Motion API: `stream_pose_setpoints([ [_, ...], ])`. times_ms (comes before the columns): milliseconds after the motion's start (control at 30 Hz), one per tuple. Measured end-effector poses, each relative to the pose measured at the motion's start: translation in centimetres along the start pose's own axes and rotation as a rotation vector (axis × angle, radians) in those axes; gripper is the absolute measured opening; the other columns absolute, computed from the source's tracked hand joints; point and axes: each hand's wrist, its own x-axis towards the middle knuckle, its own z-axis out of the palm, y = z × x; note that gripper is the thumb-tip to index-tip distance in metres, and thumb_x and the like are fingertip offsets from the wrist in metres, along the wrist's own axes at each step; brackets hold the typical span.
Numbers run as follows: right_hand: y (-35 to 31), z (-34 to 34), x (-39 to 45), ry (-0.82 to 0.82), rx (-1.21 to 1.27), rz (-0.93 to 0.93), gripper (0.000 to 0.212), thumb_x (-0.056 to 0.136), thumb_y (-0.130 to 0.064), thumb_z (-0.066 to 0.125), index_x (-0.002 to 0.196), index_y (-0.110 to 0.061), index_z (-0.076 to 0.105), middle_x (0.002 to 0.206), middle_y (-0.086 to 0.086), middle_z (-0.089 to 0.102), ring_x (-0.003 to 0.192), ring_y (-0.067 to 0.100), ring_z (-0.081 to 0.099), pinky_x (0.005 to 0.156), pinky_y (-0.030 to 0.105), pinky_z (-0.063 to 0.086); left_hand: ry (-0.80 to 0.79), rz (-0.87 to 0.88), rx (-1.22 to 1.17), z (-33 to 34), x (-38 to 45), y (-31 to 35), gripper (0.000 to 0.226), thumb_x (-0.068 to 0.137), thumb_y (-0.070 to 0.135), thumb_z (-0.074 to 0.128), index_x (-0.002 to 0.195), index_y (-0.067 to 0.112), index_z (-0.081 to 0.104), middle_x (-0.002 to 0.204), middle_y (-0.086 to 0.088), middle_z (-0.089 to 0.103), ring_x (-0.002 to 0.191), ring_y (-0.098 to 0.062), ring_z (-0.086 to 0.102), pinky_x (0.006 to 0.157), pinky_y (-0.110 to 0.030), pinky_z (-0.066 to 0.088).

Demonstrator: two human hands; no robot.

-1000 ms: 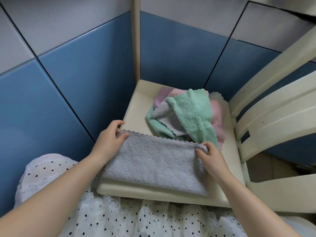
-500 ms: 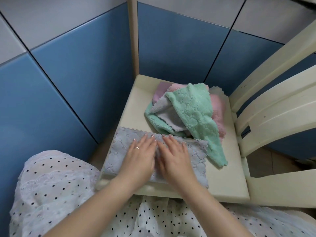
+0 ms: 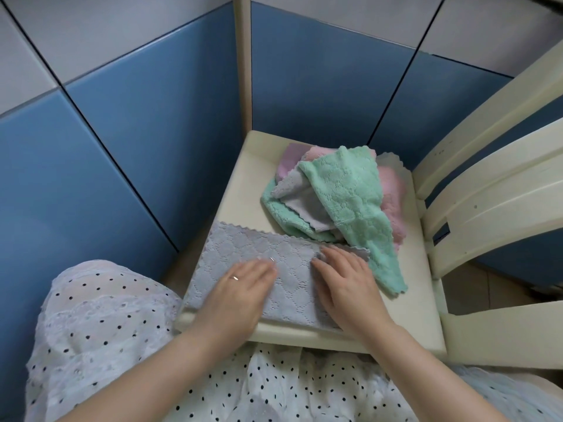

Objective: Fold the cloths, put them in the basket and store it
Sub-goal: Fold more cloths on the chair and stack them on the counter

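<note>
A grey quilted cloth (image 3: 243, 254), folded in half, lies at the near edge of a cream stool top (image 3: 249, 184). My left hand (image 3: 240, 292) lies flat on the cloth's left half, a ring on one finger. My right hand (image 3: 347, 287) rests flat on its right half, fingertips near the top edge. Behind them sits a loose pile of cloths: a green one (image 3: 350, 193) draped on top, a grey one (image 3: 301, 199) and a pink one (image 3: 393, 193) beneath. No basket is in view.
Blue and grey wall panels (image 3: 137, 132) close in the left and back. A cream post (image 3: 242, 56) rises behind the stool. A cream slatted chair back (image 3: 487, 184) stands at the right. My dotted white skirt (image 3: 106, 345) fills the foreground.
A second ago both hands pinched the cloth's top corners, bringing the edge over. Then they laid flat at its centre. Now they have spread slightly apart along the cloth.
</note>
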Motion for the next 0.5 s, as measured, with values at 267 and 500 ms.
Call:
stream_pose_setpoints([
  [267, -1.3, -0.3, 2.9, -0.054, -0.056, -0.262, 0.032, 0.081, -0.019, 0.056, 0.110, -0.028, 0.066, 0.107, -0.002, 0.066, 0.092, 0.024, 0.064, 0.075, 0.036, 0.051, -0.023, 0.195, 0.039, 0.0, -2.5, -1.2, 0.038, 0.083, 0.022, 0.044, 0.111, 0.027, 0.068, 0.121, 0.010, 0.064, 0.111, -0.013, 0.058, 0.093, -0.034, 0.031],
  [500, -2.5, -1.0, 0.1, -0.115, -0.014, -0.350, 0.048, 0.066, -0.020, 0.074, 0.113, -0.028, 0.066, 0.098, -0.005, 0.062, 0.083, 0.019, 0.060, 0.071, 0.031, 0.049, -0.073, 0.175, 0.166, -1.1, -4.1, -6.6, 0.042, 0.089, 0.027, 0.033, 0.116, 0.029, 0.065, 0.126, 0.007, 0.062, 0.120, -0.022, 0.056, 0.104, -0.047, 0.025],
])
